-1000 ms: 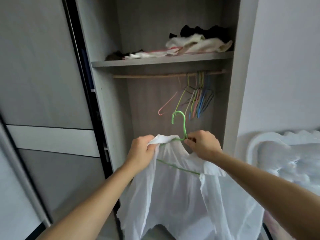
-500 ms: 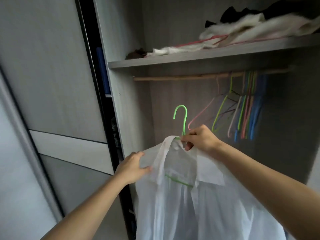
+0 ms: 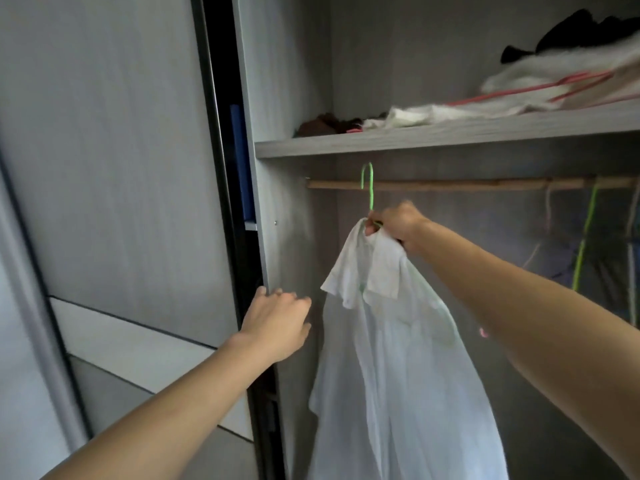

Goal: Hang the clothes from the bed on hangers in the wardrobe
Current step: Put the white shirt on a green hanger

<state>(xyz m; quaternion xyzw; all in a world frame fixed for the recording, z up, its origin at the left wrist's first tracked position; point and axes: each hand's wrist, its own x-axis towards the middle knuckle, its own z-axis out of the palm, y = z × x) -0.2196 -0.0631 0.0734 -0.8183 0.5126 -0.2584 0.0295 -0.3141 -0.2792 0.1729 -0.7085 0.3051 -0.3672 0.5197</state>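
Note:
A white shirt [image 3: 398,358] hangs on a green hanger [image 3: 369,188] inside the open wardrobe. My right hand [image 3: 398,225] grips the hanger's neck at the shirt collar. The green hook is level with the left end of the wooden rail [image 3: 450,184]; whether it rests on the rail I cannot tell. My left hand [image 3: 277,323] holds nothing, fingers spread, by the wardrobe's side panel [image 3: 287,237], left of the shirt.
A shelf [image 3: 433,133] above the rail carries white and dark crumpled clothes and a pink hanger. Several empty coloured hangers [image 3: 585,244] hang at the rail's right end. A sliding door [image 3: 121,168] stands at left.
My right hand raised the hanger with the shirt up and left until its hook reached the rail. My left hand let go of the shirt and moved left toward the side panel.

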